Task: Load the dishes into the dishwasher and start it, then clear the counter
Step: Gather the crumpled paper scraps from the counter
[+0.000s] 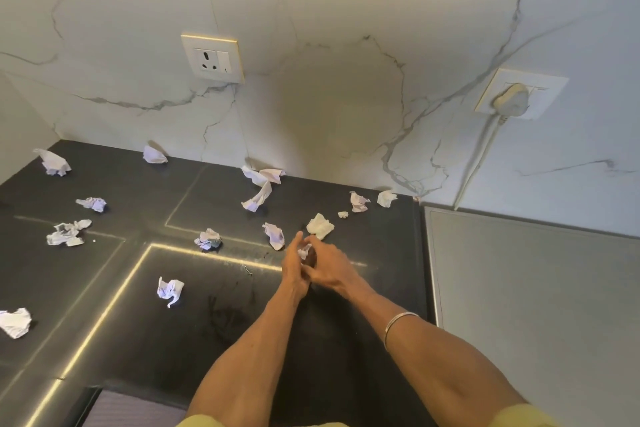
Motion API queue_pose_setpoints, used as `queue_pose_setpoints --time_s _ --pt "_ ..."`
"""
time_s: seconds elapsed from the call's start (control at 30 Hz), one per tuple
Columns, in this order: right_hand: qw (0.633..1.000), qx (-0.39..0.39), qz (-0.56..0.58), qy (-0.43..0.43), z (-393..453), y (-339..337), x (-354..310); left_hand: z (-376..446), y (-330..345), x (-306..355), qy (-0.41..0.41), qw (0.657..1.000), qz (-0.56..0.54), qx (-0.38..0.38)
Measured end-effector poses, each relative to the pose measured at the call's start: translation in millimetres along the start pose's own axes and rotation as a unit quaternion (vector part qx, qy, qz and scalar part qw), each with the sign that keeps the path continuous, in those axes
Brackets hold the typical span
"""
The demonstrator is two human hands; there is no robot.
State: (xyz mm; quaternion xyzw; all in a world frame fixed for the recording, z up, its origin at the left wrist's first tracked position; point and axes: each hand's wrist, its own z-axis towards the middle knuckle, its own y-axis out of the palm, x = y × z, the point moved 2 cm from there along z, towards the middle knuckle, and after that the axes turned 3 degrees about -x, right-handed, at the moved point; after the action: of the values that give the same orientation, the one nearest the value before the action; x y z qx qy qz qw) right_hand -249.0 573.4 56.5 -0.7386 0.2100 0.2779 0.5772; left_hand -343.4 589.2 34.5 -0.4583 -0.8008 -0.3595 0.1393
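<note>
Several crumpled paper scraps lie scattered over the black counter [121,288]. My left hand [294,267] and my right hand [329,270] meet over the counter's middle, cupped together around a small paper scrap [305,250] that shows between the fingers. Just beyond the hands lie a cream paper wad [320,225] and a white scrap [275,236]. Other scraps sit near the wall [263,177], at the left [65,234] and in front of me [169,289].
A marble backsplash rises behind the counter with a wall socket [213,57] and a second socket holding a white plug [512,99] whose cable hangs down. A grey appliance top [536,288] adjoins the counter on the right.
</note>
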Motion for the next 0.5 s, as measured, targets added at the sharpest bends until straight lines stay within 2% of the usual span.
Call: queue_pose_setpoints --time_s 0.1,0.2,0.27,0.5 --pt "0.999 0.024 -0.038 -0.014 -6 -4 4 4 4 -2 -0.001 0.994 -0.014 0.105" --pt "0.995 0.099 -0.015 -0.001 -5 -15 9 13 10 7 -0.022 0.984 -0.141 0.106" --pt "0.990 0.140 -0.002 0.025 3 -25 14 19 9 17 -0.026 0.978 -0.184 0.100" --pt "0.990 0.056 -0.117 0.061 39 -26 23 28 5 17 -0.018 0.989 -0.114 0.094"
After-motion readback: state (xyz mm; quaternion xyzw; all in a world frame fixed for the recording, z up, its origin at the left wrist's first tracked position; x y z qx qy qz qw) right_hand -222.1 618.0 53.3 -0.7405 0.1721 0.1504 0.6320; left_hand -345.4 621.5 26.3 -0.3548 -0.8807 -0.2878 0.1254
